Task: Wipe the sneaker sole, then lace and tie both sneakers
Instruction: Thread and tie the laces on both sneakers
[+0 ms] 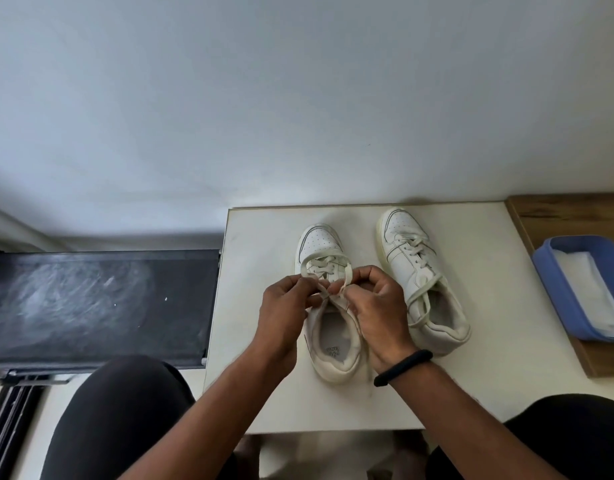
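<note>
On smooth table (264, 393), hands pinching flat laces (328, 268)

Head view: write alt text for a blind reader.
The left hand and right hand pinch the laces of one white sneaker on a white table, tying them. A second sneaker stands to its right, laces loose; a blue tray sits farther right.

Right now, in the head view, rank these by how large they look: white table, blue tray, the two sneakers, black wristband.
1. white table
2. left sneaker, right sneaker and blue tray: look alike; the tray is cropped by the frame edge, so unranked
3. black wristband
</note>
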